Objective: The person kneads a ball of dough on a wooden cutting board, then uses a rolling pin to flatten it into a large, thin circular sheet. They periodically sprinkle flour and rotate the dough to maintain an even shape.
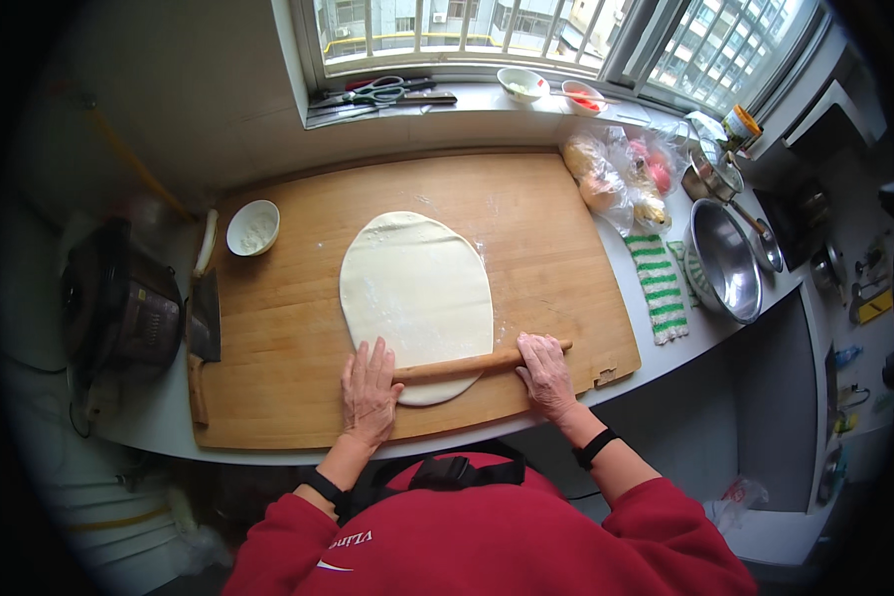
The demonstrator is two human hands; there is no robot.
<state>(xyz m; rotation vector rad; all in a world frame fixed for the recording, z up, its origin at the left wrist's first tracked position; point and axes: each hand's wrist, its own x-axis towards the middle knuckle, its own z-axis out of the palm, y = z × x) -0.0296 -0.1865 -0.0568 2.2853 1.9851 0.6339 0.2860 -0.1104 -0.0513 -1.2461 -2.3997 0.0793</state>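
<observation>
A wide sheet of pale dough, dusted with flour, lies on a large wooden board. Across its near end rests a wooden rolling pin, with a strip of dough showing on the near side of it. My left hand lies palm down over the pin's left end, fingers stretched out and pointing away from me. Over the right end is my right hand, its fingers on top of the wood and the pin's tip sticking out past them. A white bowl of flour stands at the board's far left.
At the board's left edge lies a cleaver, beside a dark electric cooker. Plastic bags of food, a striped cloth and a steel basin are on the right. Scissors and small bowls line the windowsill.
</observation>
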